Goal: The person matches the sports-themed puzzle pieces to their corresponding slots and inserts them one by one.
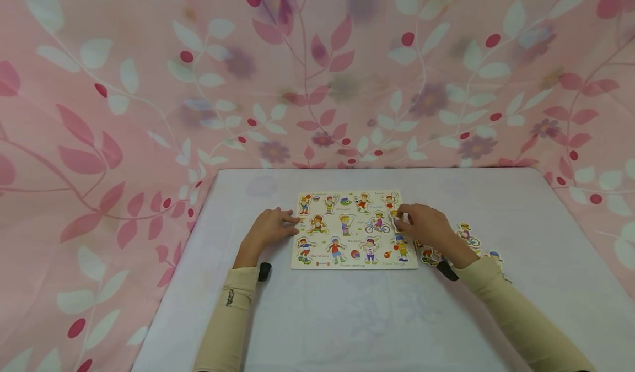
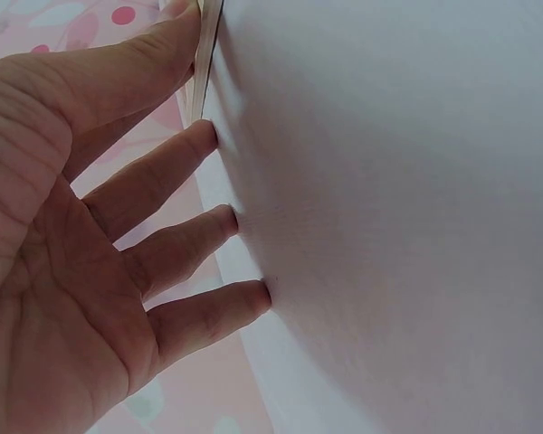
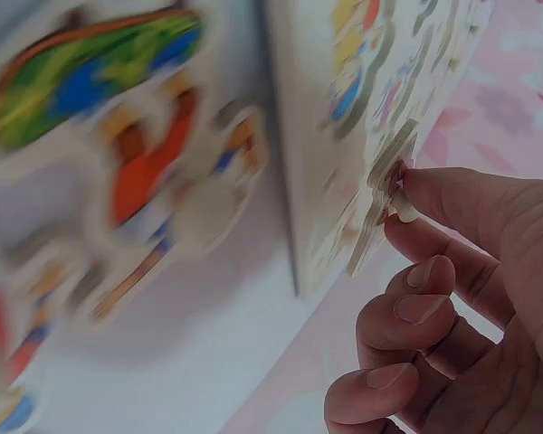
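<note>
A wooden puzzle board [image 1: 354, 230] with cartoon sport figures lies flat in the middle of the white-covered table [image 1: 357, 317]. My left hand [image 1: 284, 223] rests beside the board's left edge. In the left wrist view its fingers [image 2: 208, 217] are straight, their tips press on the cloth, and the index finger touches the board's edge [image 2: 204, 54]. My right hand [image 1: 403, 221] is at the board's right side and pinches a small puzzle piece [image 3: 380, 199] between thumb and forefinger, tilted up from the board [image 3: 335, 136].
Several loose figure pieces [image 1: 466, 234] lie on the cloth to the right of the board, partly under my right wrist; they appear blurred as loose pieces [image 3: 145, 172] in the right wrist view. A pink floral curtain [image 1: 317, 69] hangs behind and beside the table.
</note>
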{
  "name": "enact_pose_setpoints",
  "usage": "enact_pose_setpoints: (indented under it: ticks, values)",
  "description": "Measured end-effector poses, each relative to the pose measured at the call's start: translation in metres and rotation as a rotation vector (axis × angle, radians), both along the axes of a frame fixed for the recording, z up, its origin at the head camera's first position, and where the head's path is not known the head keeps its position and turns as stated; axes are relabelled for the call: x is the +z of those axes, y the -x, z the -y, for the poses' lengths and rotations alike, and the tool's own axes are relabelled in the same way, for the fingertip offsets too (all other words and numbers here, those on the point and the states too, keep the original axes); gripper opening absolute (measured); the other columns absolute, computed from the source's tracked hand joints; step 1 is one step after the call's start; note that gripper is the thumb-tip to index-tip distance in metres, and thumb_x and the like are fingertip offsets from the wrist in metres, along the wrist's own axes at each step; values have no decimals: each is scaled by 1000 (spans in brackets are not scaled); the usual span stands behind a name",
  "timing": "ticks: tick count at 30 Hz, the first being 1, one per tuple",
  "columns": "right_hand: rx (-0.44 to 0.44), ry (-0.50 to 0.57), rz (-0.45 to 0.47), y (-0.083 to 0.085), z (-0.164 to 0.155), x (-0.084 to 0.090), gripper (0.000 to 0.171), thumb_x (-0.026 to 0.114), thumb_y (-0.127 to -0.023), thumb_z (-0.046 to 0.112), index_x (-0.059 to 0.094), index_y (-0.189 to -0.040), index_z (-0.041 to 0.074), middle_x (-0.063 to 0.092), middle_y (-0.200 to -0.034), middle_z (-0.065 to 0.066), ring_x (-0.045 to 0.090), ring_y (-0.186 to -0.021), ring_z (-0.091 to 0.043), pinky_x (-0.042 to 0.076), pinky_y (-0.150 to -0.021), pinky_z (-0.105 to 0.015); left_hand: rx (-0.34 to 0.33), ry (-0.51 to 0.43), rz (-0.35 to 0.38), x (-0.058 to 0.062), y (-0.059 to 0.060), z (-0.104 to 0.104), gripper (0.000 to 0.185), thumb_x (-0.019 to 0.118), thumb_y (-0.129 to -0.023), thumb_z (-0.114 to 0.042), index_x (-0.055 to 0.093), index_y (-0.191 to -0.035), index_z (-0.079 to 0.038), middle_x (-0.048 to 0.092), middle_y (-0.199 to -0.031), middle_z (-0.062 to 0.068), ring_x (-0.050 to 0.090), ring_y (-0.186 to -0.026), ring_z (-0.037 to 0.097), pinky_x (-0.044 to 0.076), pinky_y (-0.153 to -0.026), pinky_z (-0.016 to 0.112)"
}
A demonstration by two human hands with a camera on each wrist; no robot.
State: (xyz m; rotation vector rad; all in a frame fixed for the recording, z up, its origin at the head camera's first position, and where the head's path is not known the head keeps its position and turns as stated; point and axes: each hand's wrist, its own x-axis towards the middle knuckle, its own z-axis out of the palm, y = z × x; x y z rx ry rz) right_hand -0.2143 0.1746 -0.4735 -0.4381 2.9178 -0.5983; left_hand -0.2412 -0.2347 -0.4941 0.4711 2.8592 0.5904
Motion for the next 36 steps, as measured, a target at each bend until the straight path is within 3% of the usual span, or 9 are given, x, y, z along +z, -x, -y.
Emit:
enact_pose_setpoints:
  ticks: [19,26,36]
  values:
    - [102,6,-35,20,69,-4,15,69,-92,31,68,-96,16,52,-64,6,46,-57,-13,34,-49,-28,1,-2,-3,-1,0,0,38,77,-86,-35,72,-121,-20,58,-137,4,39,-137,40,31,-111,51]
    - [129,21,5,21,90,-6,14,68,-93,30,67,-96,17,52,-62,4,47,-53,-14,33,-45,-29,6,-2,2,-1,0,0,39,77,-86,-34,72,-121,-19,58,-137,5,38,-138,41,30,-112,52]
    - [161,-34,-32,23,111,-9,13,70,-92,32,67,-92,19,58,-74,7,49,-61,-13,35,-50,-28,13,-16,6,-2,0,0,39,77,-85,-34,72,-121,-20,58,-137,4,37,-138,40,29,-113,52]
